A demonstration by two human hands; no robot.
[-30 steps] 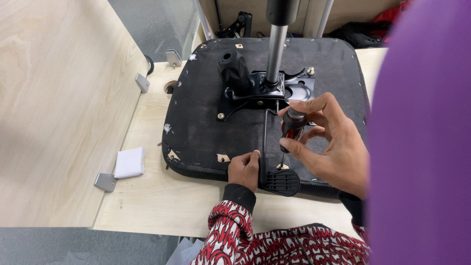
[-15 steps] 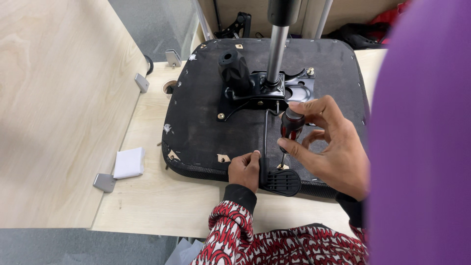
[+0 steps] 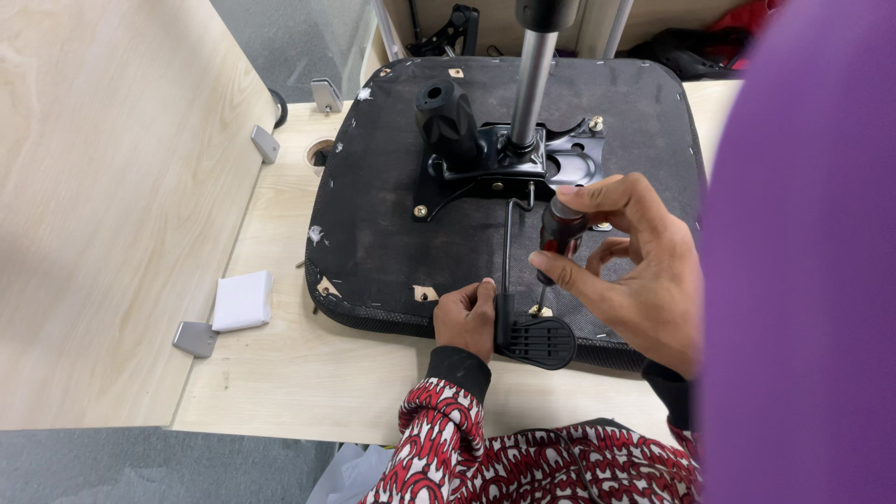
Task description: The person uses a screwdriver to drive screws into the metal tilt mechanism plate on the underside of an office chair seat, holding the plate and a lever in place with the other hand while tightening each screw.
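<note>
An upturned black office chair seat (image 3: pixel 392 196) lies on a pale wooden table, its metal mechanism plate (image 3: pixel 504 168) and chrome gas cylinder (image 3: pixel 532 75) pointing up. My right hand (image 3: pixel 635 271) grips the dark red-black handle of a screwdriver (image 3: pixel 560 238), held upright with its tip on a screw near the seat's front edge. My left hand (image 3: pixel 467 317) rests on the seat edge, fingers against the thin lever rod beside the black paddle handle (image 3: pixel 537 341).
A black knob (image 3: pixel 448 117) stands on the mechanism. A white block (image 3: pixel 243 301) and grey metal brackets (image 3: pixel 196 338) lie at the table's left by a wooden panel (image 3: pixel 103 187). A purple shape (image 3: pixel 803 252) fills the right side of the view.
My right hand's fingers have shifted slightly around the screwdriver handle, which stays on the same screw. The left hand and the seat have not moved.
</note>
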